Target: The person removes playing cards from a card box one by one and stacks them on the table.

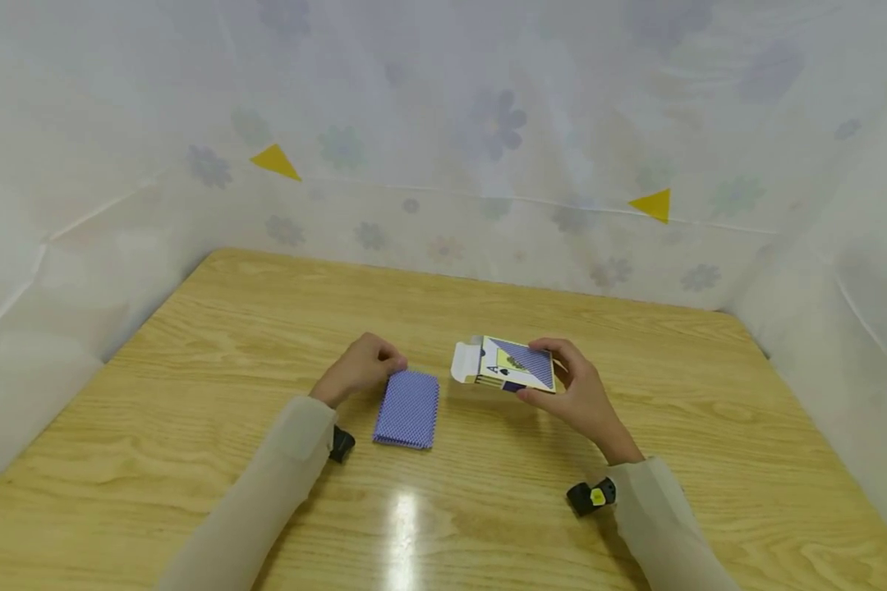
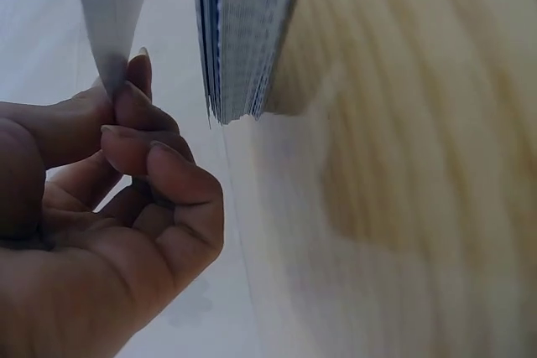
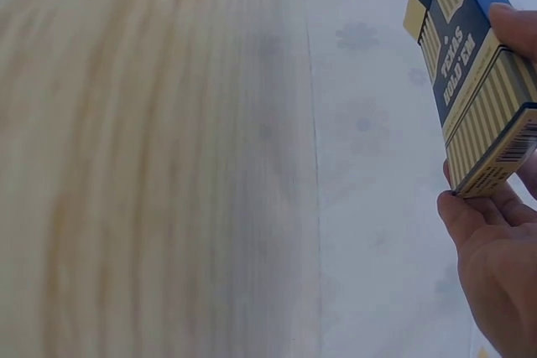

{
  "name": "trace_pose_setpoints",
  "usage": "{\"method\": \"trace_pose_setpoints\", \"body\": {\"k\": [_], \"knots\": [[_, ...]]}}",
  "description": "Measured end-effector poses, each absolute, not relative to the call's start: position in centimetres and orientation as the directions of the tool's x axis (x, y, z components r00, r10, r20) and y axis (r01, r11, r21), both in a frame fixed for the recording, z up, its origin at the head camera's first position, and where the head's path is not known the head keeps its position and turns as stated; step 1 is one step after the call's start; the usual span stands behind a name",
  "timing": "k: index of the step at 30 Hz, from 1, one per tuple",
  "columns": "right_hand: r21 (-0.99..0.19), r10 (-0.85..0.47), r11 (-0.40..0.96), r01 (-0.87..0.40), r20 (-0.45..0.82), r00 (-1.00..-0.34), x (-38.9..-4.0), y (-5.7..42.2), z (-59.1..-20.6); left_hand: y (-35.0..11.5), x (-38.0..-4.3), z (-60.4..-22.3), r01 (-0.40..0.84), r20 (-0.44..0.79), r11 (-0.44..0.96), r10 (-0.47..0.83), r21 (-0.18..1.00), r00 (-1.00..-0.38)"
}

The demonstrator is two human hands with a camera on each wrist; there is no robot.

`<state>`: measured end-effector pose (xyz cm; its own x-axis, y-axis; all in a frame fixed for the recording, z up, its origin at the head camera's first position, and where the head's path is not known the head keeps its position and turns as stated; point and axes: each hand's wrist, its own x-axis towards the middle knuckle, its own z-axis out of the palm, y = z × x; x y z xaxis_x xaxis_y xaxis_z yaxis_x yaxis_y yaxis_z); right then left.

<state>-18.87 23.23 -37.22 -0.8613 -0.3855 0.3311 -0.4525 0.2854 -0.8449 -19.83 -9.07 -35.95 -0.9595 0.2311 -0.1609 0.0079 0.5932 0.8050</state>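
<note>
My left hand (image 1: 365,365) is at the upper left corner of a stack of playing cards (image 1: 408,410), which lies with blue patterned backs up. Between thumb and forefinger it pinches the corner of a thin whitish card (image 2: 117,18); the faint marks on it are blurred. Beside that card, the left wrist view shows the stack's layered edges (image 2: 247,31), apart from the fingers. My right hand (image 1: 572,394) grips a card box (image 1: 517,363) raised over the table, with its white flap (image 1: 465,362) open towards the left. "Texas Hold'em" is printed on the box's side (image 3: 461,60).
Under both hands is a wood-grain table (image 1: 488,509), with a pale flowered curtain (image 1: 429,123) behind it and at both sides. Two yellow triangles, one left (image 1: 277,162) and one right (image 1: 654,205), are on the curtain. Each wrist wears a black camera.
</note>
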Motion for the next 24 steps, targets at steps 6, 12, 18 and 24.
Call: {"method": "trace_pose_setpoints", "body": {"k": [6, 12, 18, 24], "knots": [[-0.845, -0.389, 0.294, -0.447, 0.322, -0.863, -18.86, 23.40, -37.27, -9.05, -19.78, -36.08, 0.028, -0.143, 0.596, 0.237, 0.802, -0.961], [-0.848, -0.390, 0.288, -0.445, 0.320, -0.863, -18.80, 23.50, -37.30, -9.15, -19.78, -36.11, 0.025, -0.166, 0.607, 0.256, 0.794, -0.952], [-0.847, -0.393, 0.283, -0.450, 0.325, -0.860, -18.77, 23.47, -37.19, -9.25, -19.82, -36.14, 0.021, -0.191, 0.614, 0.277, 0.789, -0.942], [-0.848, -0.398, 0.278, -0.451, 0.326, -0.858, -18.72, 23.41, -37.10, -9.13, -19.72, -36.06, 0.017, -0.201, 0.632, 0.271, 0.775, -0.941]]}}
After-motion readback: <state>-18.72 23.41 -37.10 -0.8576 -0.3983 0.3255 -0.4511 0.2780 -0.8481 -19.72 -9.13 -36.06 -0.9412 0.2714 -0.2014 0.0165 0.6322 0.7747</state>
